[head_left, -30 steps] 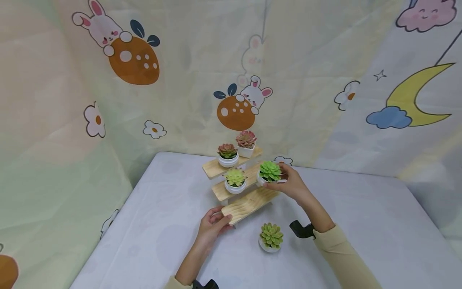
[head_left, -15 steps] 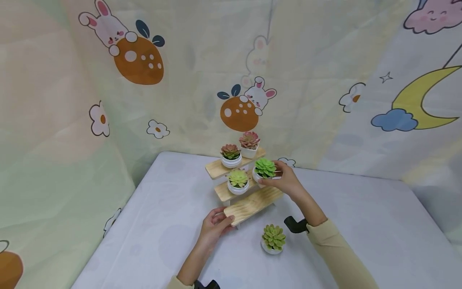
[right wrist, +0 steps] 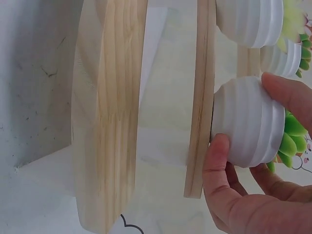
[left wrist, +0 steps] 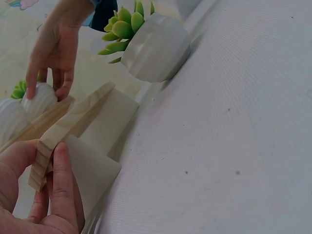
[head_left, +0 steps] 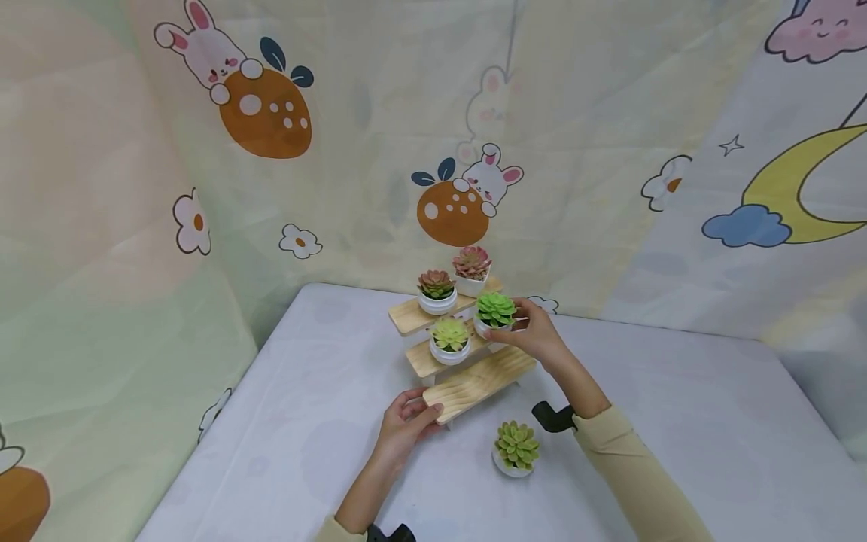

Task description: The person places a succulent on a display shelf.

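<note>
A three-tier wooden plant stand (head_left: 481, 380) with white supports stands near the table's middle. My left hand (head_left: 403, 423) pinches the left end of its lowest board (left wrist: 73, 122) between thumb and fingers. With my right hand (head_left: 537, 331) I grip the white ribbed pot of a bright green succulent (head_left: 496, 309), whose base sits at the right part of the middle board (right wrist: 199, 107). A pale green succulent (head_left: 450, 336) stands to its left on that board. On the top board are a reddish-green succulent (head_left: 436, 290) and a pink succulent (head_left: 471, 269) in a white pot.
Another green succulent (head_left: 516, 447) in a white pot stands on the white-covered table (head_left: 305, 452), in front of the stand and between my forearms. A printed cloth backdrop (head_left: 366, 135) rises behind the table.
My right hand has moved the bright green succulent slightly left and onto the middle board. My left hand keeps its grip on the lowest board; the head view has shifted slightly.
</note>
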Available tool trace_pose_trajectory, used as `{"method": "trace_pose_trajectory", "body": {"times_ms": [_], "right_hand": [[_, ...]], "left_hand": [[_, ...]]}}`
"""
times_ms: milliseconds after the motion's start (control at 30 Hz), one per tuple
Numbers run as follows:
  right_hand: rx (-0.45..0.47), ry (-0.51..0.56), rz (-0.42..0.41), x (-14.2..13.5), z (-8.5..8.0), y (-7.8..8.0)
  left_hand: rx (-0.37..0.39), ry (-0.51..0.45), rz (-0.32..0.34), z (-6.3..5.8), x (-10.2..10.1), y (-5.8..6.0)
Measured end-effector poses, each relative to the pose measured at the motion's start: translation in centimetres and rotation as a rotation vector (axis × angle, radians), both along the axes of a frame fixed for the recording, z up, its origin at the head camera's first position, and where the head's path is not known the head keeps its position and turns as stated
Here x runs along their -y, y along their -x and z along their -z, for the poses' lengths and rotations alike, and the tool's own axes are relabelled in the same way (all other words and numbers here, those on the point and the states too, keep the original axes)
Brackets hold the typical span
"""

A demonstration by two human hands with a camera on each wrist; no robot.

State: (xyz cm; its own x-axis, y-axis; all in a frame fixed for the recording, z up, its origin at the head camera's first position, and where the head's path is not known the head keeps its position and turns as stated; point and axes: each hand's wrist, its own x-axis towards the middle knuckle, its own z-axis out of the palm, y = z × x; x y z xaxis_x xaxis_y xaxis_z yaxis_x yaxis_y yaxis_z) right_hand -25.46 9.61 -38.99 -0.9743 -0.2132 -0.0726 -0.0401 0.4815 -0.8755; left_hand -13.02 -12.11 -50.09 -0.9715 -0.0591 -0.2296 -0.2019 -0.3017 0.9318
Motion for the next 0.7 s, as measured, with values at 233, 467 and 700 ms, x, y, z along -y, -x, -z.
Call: {"method": "trace_pose_trajectory", "body": {"times_ms": [233,467,700], "right_hand": [[0.001,0.006,-0.006,-0.1,0.1,0.0],[-0.002,0.043,-0.028,-0.8,0.3,-0.6],[-0.012,0.069,-0.040,-1.7,0.5,-1.5]], "left_hand": [[-0.013,-0.002,-0.002,0.2,0.0,0.0],[-0.010,-0.004,-0.002,0.3,-0.1,-0.1],[-0.028,-0.006,-0.003,0.2,-0.1,-0.2]]}}
